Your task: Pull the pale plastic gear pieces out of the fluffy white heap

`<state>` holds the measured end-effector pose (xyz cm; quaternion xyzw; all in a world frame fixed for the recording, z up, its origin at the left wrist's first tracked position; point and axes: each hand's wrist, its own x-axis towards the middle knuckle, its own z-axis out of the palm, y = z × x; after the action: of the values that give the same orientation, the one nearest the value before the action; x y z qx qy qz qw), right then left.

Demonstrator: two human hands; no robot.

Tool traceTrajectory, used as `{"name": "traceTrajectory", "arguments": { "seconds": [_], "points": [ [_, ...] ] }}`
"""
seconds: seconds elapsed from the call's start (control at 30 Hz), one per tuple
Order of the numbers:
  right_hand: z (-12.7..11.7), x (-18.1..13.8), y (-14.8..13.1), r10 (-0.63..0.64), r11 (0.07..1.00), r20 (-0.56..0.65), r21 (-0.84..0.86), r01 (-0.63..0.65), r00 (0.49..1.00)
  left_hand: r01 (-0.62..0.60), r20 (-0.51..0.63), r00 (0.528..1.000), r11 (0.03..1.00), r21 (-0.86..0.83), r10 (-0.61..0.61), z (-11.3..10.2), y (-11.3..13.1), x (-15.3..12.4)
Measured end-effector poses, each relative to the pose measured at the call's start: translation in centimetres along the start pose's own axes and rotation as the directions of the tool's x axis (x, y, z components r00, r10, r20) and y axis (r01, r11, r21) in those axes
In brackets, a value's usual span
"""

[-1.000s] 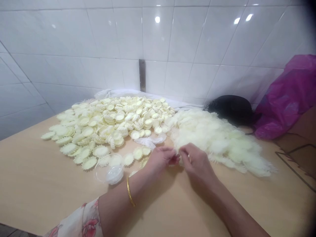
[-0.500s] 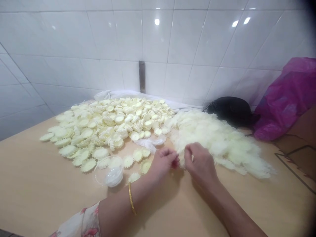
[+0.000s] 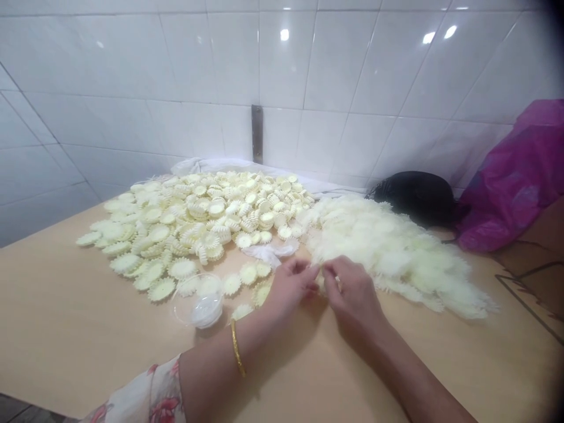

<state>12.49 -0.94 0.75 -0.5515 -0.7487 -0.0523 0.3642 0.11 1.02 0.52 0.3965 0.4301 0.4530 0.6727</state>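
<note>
My left hand (image 3: 293, 285) and my right hand (image 3: 350, 288) meet over the table, thumbs and fingers pinched and almost touching. Whatever lies between the fingertips is too small or hidden to name. Just beyond my right hand spreads a heap of pale, frilly mesh pieces (image 3: 396, 252). Left of my left hand are pale yellow discs with toothed edges (image 3: 231, 284), a few lying loose and many more in a large pile (image 3: 211, 208). A small clear tub (image 3: 207, 310) with white contents stands near my left forearm.
Behind the piles is a white tiled wall with a dark metal strip (image 3: 257, 134). White cloth (image 3: 269, 251) lies between the two heaps. At the back right are a black rounded object (image 3: 414, 197), a magenta plastic bag (image 3: 506, 176) and a brown carton (image 3: 537, 258).
My right hand has moved left and its fingertips have come together with those of my left hand. The whole view has shifted slightly; the piles look unchanged.
</note>
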Motion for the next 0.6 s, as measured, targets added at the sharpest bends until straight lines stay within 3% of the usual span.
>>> {"name": "traceTrajectory", "arguments": {
  "seconds": [0.17,0.33,0.5,0.6],
  "points": [
    [-0.4,0.1,-0.4,0.162,0.964,0.077,0.2,-0.174,0.984,0.064,0.065,0.996,0.994,-0.094,-0.058,0.0,0.3,0.0],
    [-0.8,0.5,0.0,0.18,0.867,0.198,0.431,-0.25,0.964,0.039,0.119,0.993,0.994,-0.104,-0.026,-0.6,0.1,0.7],
    [-0.9,0.7,0.4,0.194,0.84,0.199,0.471,-0.268,0.96,0.033,0.157,0.988,0.995,-0.095,-0.018,-0.7,0.1,0.9],
    [-0.9,0.8,0.2,0.209,0.84,0.216,0.459,-0.288,0.954,0.005,0.122,0.993,0.999,-0.042,0.0,-0.6,0.2,0.7]
  ]
}}
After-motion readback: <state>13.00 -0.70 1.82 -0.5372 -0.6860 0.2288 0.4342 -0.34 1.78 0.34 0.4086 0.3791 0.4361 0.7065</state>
